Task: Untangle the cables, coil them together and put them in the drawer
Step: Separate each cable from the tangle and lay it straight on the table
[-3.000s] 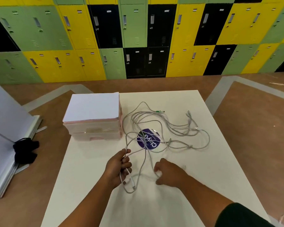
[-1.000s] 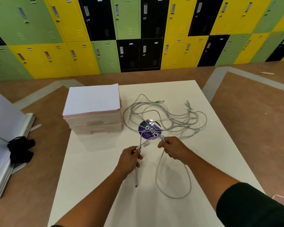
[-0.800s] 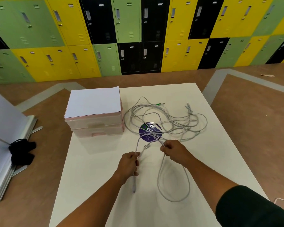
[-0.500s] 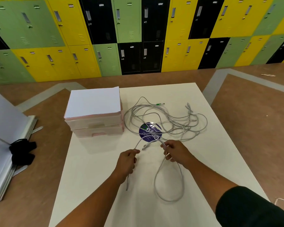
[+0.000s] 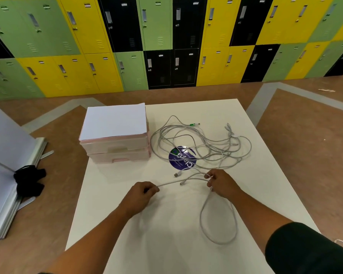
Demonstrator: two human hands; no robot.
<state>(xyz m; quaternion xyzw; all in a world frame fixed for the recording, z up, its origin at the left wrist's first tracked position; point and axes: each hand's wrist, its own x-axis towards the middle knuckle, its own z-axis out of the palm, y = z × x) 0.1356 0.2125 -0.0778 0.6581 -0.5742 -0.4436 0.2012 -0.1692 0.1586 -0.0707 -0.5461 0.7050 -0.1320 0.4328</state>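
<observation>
Left hand (image 5: 141, 194): fingers curled round a grey cable (image 5: 168, 183) that stretches across to the other hand.
Right hand (image 5: 223, 182): pinches the same cable; a loop (image 5: 200, 218) trails from it onto the table (image 5: 166, 252).
Cables (image 5: 206, 143): tangled heap, far right of table, partly over a purple sticker (image 5: 181, 161).
Drawers (image 5: 117, 152): closed, left of the heap, paper (image 5: 115, 121) on top.

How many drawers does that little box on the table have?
2: the upper drawer sits under the white paper; the lower drawer is right beneath it, on the table. None look hidden.
</observation>
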